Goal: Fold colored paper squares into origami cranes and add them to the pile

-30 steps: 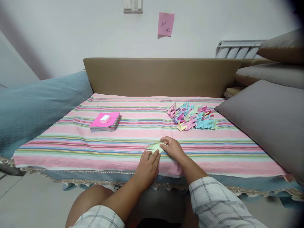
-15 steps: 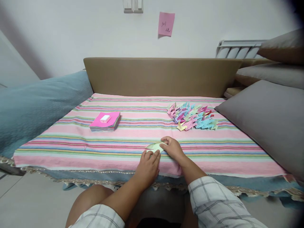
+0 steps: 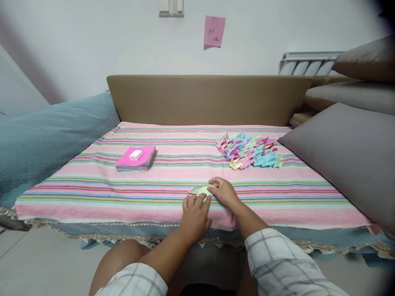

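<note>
A pale green sheet of folded paper (image 3: 199, 189) lies on the striped cloth (image 3: 101, 205) near its front edge. My right hand (image 3: 225, 192) pinches the paper's right end between thumb and fingers. Palm down, my left hand (image 3: 195, 216) rests at the paper's near edge, its fingers spread and the tips touching or nearly touching it. Those fingers cover part of the near side of the sheet. Beyond my right hand sits a cluster of small folded paper cranes (image 3: 251, 151) in pink, blue, purple, green and yellow.
At the left is a stack of coloured paper (image 3: 135, 160) with a pink-and-white eraser-like block (image 3: 136, 155) on top. Grey cushions (image 3: 348, 152) pile up on the right. A brown backrest (image 3: 206, 100) spans the back, and a blue-covered armrest (image 3: 58, 131) stands at left.
My left hand has shifted slightly right and toward me, its fingers spreading more. The right hand keeps its pinch on the paper. The whole view has drifted a little.
</note>
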Tool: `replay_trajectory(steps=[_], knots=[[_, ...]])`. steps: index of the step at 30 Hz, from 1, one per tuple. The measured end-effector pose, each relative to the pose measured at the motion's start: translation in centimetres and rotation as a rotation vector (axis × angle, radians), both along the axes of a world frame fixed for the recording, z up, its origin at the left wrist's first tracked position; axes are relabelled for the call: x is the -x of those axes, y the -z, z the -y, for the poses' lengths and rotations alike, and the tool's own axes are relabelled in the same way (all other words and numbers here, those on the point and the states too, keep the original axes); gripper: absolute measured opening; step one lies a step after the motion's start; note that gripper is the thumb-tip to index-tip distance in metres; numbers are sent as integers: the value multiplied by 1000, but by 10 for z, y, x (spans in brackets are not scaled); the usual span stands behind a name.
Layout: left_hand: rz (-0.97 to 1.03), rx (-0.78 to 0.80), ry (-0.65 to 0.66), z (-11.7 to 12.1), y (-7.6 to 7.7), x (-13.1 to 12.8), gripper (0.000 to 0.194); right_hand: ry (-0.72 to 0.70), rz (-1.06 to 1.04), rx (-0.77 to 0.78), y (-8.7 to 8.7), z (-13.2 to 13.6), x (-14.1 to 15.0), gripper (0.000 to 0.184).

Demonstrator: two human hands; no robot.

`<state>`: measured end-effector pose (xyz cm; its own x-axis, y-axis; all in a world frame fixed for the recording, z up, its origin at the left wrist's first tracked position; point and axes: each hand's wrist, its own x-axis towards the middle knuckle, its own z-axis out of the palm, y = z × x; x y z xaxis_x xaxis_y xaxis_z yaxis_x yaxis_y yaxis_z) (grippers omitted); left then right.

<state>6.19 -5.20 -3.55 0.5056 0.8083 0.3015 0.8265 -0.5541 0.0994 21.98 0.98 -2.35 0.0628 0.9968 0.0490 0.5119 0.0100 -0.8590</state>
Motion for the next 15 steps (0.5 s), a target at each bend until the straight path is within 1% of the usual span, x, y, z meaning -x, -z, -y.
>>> replay_trajectory(steps=[3,5,10,12,15], knots=[[-13,-14,4,0,1,0,72,3,-6,6,-2,1,1,28],[-18,-23,3,0,1,0,72,-18,-37,16,-4,2,-1,29],[-22,-27,-3,0,1,0,72,-97,-85,51,-3,4,-14,43],[-24,-20,1,0,0,0,72,-91,-70,59,-1,5,-18,47],[-27,-10,2,0,-2,0,72,-61,-35,45,2,7,-17,46]])
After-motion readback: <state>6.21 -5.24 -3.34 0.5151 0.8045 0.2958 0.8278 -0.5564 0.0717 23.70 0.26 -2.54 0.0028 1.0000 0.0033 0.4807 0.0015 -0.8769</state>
